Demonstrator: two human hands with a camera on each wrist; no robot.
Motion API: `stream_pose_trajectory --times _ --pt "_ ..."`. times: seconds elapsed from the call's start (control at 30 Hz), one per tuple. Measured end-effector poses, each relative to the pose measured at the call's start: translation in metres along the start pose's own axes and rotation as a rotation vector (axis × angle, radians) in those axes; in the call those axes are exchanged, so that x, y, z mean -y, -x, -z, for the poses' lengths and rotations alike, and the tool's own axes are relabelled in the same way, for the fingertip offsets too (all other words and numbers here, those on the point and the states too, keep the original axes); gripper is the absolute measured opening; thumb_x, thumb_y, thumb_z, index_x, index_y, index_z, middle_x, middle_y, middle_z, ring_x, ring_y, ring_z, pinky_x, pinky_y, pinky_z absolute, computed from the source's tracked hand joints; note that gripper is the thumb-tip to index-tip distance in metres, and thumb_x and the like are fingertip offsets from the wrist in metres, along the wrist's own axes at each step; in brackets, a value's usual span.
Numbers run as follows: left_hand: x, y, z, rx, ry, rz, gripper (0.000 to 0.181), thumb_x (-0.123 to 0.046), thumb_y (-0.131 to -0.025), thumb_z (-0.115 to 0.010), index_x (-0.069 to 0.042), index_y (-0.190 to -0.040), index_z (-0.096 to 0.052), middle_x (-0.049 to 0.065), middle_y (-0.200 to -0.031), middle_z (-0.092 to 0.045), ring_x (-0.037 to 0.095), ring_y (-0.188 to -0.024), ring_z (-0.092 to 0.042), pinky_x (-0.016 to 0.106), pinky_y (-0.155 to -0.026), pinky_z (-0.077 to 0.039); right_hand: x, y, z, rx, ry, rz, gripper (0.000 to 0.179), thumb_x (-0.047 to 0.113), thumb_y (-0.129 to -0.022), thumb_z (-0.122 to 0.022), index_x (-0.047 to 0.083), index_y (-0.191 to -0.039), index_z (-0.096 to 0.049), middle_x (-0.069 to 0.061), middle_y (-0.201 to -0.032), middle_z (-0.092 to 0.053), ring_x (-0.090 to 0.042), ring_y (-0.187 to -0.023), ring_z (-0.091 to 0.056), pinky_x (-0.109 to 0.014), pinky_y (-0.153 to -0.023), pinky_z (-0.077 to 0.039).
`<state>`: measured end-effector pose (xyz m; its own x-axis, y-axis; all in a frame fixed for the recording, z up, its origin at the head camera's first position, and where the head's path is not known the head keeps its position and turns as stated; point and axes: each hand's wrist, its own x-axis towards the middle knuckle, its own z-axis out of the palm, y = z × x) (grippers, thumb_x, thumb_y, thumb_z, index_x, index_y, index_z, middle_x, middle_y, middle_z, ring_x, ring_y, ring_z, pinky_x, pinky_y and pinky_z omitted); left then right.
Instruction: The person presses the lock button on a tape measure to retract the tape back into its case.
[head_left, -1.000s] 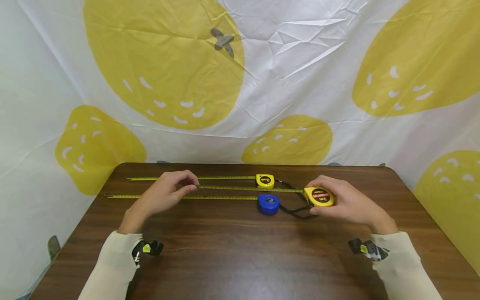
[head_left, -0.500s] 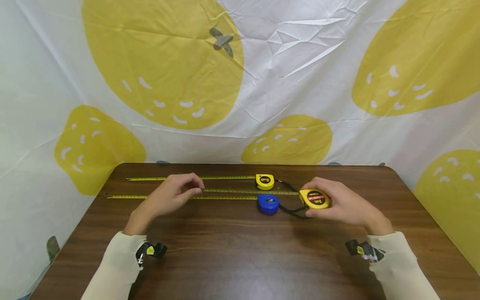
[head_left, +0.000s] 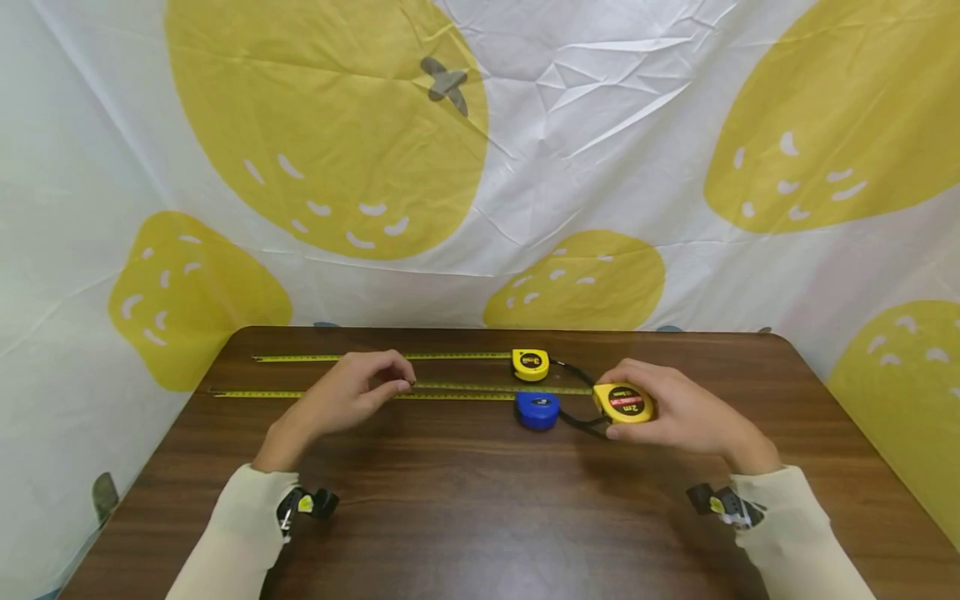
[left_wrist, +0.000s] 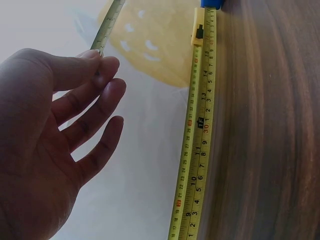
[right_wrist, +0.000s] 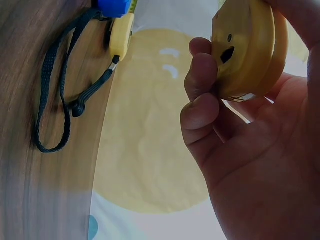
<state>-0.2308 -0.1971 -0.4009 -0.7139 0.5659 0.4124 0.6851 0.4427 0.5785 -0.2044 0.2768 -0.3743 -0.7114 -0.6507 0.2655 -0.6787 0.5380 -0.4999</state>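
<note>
Printed cloth [head_left: 525, 192] backs the surface [head_left: 495, 500]; the right grip [head_left: 686, 417] holds a tape case [head_left: 625, 404], blade [left_wrist: 107, 29] stretched leftward to the pinching left grip [head_left: 337, 400].

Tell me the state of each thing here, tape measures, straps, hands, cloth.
Held yellow tape measure: extended
Other yellow tape measure: extended, on the table
Blue tape measure: extended, on the table
Straps: slack
Left hand: pinching the end of the held tape
Right hand: gripping the held yellow tape measure
Cloth: hung up, creased

Room across near tbl [head_left: 480, 517] — blue tape [head_left: 537, 411] + strap [right_wrist: 46, 80] in way behind
</note>
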Motion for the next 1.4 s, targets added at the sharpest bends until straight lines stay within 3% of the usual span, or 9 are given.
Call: stream_pose_trajectory --times 0.5,0.83,1.1,1.4 --pt "0.0 -0.003 -0.007 0.017 -0.003 -0.017 0.01 0.0 -0.102 -0.077 -0.01 -0.105 -0.075 -0.006 -0.099 -0.075 0.012 -0.09 -0.069 0.035 -0.083 -0.058 0.003 -0.004 -0.007 0.021 0.014 0.015 0.043 0.025 -0.091 -0.094 0.024 -0.127 -0.07 0.014 -0.108 -0.065 -0.008 -0.09 -0.061 -0.029 -0.075 -0.053" --pt "-0.003 -0.004 -0.01 0.025 -0.005 -0.015 0.01 -0.002 -0.102 -0.077 -0.011 -0.105 -0.075 -0.007 -0.1 -0.074 0.011 -0.092 -0.069 0.036 -0.084 -0.059 0.008 -0.007 -0.01 0.034 0.018 0.011 0.041 0.037 -0.094 -0.091 0.024 -0.126 -0.07 0.014 -0.107 -0.065 -0.008 -0.09 -0.061 -0.028 -0.076 -0.053" --pt "-0.004 -0.005 -0.013 0.04 0.018 -0.014 0.009 -0.002 -0.102 -0.077 -0.01 -0.105 -0.075 -0.006 -0.1 -0.074 0.011 -0.093 -0.07 0.036 -0.086 -0.059 0.01 -0.01 -0.014 0.023 0.038 0.061 0.042 0.03 -0.091 -0.093 0.021 -0.125 -0.071 0.016 -0.106 -0.064 -0.006 -0.089 -0.061 -0.028 -0.076 -0.052" --pt "-0.006 -0.006 -0.016 0.055 0.029 -0.037 0.009 -0.002 -0.103 -0.077 -0.01 -0.106 -0.075 -0.007 -0.1 -0.074 0.011 -0.092 -0.07 0.035 -0.085 -0.059 0.011 -0.011 -0.021 0.023 0.057 0.064 0.042 0.029 -0.091 -0.093 0.023 -0.126 -0.07 0.017 -0.106 -0.063 -0.005 -0.089 -0.06 -0.028 -0.076 -0.052"
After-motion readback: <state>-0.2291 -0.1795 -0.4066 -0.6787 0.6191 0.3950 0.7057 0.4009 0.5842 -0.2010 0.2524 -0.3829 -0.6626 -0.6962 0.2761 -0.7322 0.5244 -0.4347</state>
